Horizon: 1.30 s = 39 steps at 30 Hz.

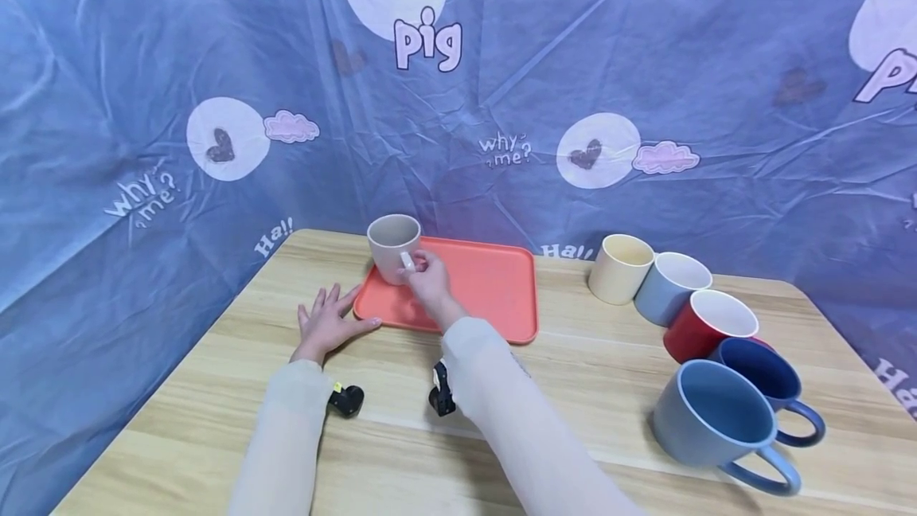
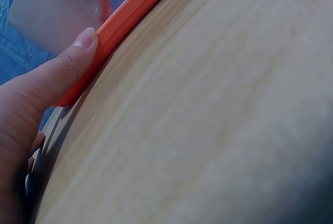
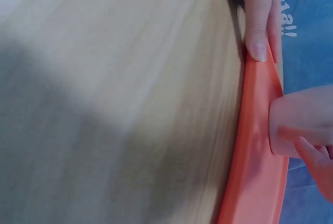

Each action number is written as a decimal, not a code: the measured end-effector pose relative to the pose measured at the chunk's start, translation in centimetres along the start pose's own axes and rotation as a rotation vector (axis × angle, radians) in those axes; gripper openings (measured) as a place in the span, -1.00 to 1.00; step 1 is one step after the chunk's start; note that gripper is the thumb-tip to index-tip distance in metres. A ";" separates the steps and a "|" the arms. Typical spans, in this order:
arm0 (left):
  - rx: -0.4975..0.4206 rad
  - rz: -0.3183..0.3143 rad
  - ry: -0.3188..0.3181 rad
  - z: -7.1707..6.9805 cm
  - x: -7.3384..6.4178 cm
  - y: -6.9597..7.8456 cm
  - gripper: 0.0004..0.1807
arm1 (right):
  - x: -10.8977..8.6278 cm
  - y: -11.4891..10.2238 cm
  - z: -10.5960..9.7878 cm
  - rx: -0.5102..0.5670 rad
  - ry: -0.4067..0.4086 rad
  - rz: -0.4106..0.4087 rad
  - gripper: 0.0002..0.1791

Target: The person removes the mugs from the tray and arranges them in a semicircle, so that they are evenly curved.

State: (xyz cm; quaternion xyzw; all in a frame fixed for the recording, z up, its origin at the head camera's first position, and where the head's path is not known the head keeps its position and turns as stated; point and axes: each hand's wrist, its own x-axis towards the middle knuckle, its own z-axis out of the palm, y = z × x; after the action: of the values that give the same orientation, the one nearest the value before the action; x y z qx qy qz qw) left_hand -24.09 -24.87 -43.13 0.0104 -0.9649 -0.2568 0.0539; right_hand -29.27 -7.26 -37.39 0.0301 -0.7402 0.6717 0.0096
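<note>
My right hand [image 1: 431, 283] grips the handle of a light grey mug [image 1: 390, 249], which stands upright at the left end of a coral-red tray [image 1: 494, 285]. In the right wrist view the mug [image 3: 302, 117] has its base against the tray floor. My left hand [image 1: 331, 323] rests at the tray's left front corner with its fingers spread over the table. Its thumb [image 2: 78, 52] touches the tray's rim [image 2: 119, 24] in the left wrist view.
To the right, a row of mugs runs toward me: cream [image 1: 620, 269], pale blue [image 1: 672, 287], red [image 1: 709, 325], navy [image 1: 761, 369] and a larger grey-blue one [image 1: 712, 412]. A printed blue cloth [image 1: 458, 118] hangs behind the wooden table [image 1: 387, 452].
</note>
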 end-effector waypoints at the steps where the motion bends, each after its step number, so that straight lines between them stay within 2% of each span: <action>1: -0.001 0.002 0.001 0.0 0.0 0.0 0.01 | -0.4 -0.2 -0.2 -0.003 0.024 -0.011 -0.55; 8: 0.008 0.002 0.003 0.1 0.1 -0.2 0.02 | -1.7 0.1 -1.0 0.068 0.119 -0.064 -0.67; 13: 0.002 0.004 -0.006 0.1 0.0 -0.2 0.01 | -2.2 0.6 -1.0 0.029 0.184 -0.117 -0.74; 18: -0.009 0.011 -0.007 -0.1 0.0 0.0 0.01 | -2.7 0.7 -1.2 0.042 0.233 -0.131 -0.77; 24: -0.019 0.009 -0.008 -0.2 -0.1 0.1 0.00 | -3.4 0.6 -1.8 0.142 0.225 -0.095 -0.78; 39: -0.020 0.008 -0.020 -0.3 -0.1 0.0 0.02 | -4.8 -0.1 -3.6 0.266 0.154 0.005 -0.78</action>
State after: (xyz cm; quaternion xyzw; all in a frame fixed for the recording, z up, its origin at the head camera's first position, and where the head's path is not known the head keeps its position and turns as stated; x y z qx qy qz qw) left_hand -23.96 -25.02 -42.91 0.0033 -0.9627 -0.2665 0.0454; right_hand -24.60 -3.56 -37.20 -0.0225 -0.6419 0.7641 0.0605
